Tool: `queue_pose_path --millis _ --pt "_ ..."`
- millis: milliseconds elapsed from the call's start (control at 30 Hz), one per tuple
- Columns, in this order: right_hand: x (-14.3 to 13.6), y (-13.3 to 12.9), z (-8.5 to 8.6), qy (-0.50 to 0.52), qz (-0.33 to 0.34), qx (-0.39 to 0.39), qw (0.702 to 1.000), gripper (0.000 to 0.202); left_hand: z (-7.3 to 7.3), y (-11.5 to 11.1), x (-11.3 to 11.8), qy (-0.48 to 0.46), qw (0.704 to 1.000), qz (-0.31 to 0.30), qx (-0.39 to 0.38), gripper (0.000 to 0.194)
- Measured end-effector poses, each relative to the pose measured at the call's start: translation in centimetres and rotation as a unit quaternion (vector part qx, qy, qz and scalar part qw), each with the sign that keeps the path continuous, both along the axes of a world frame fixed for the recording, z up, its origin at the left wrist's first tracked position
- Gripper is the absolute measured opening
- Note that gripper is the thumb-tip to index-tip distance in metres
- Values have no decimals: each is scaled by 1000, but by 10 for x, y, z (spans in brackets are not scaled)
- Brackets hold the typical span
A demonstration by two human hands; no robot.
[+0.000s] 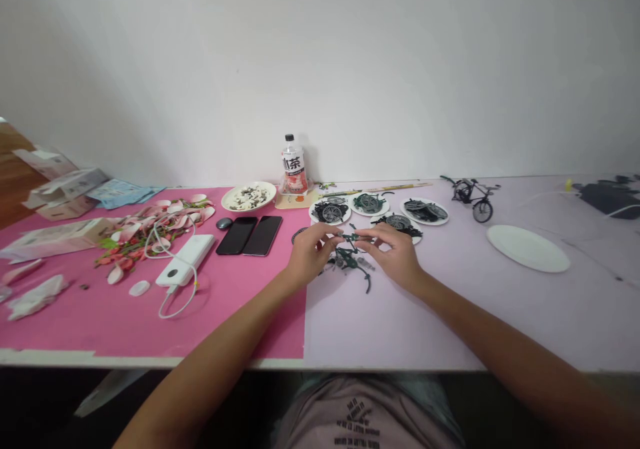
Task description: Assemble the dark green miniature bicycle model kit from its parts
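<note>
My left hand and my right hand meet over the lilac part of the table, pinching between them a small dark green toy bicycle part. Its exact shape is partly covered by my fingers. Just below lie more dark green bicycle pieces, one with a curved end. Behind my hands stand white plates of sorted parts: black wheels, green pieces, grey and black pieces, and a plate partly behind my right hand with dark parts.
An assembled toy bicycle stands at the back right, near a bare white plate. To the left are two phones, a power bank with its cable, a pile of pink petals, a bowl and a drink bottle.
</note>
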State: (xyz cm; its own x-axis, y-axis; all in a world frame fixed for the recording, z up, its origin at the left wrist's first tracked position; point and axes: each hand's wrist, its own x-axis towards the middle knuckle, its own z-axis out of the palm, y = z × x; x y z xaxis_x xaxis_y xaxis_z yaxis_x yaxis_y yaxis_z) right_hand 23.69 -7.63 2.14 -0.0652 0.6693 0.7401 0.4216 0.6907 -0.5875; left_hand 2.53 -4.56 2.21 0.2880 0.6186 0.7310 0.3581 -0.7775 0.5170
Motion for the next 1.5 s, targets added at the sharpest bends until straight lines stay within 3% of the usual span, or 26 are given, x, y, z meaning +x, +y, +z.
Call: queue_pose_path --millis 433,633,900,1333,1500 --pt "-2 -1 -6 -12 21 -4 1000 24 3 -4 2 -3 998 -46 36 20" --pt "0 1 -3 -35 31 42 998 17 3 -6 2 -3 996 -52 68 14" --pt "3 5 3 -73 -1 63 995 13 1 -5 3 40 993 -25 108 16" --pt "0 6 -3 -115 -15 50 992 18 -4 1 -1 79 987 7 138 12" --pt "-1 8 -7 -110 4 37 993 18 -5 1 1 88 991 -2 105 16"
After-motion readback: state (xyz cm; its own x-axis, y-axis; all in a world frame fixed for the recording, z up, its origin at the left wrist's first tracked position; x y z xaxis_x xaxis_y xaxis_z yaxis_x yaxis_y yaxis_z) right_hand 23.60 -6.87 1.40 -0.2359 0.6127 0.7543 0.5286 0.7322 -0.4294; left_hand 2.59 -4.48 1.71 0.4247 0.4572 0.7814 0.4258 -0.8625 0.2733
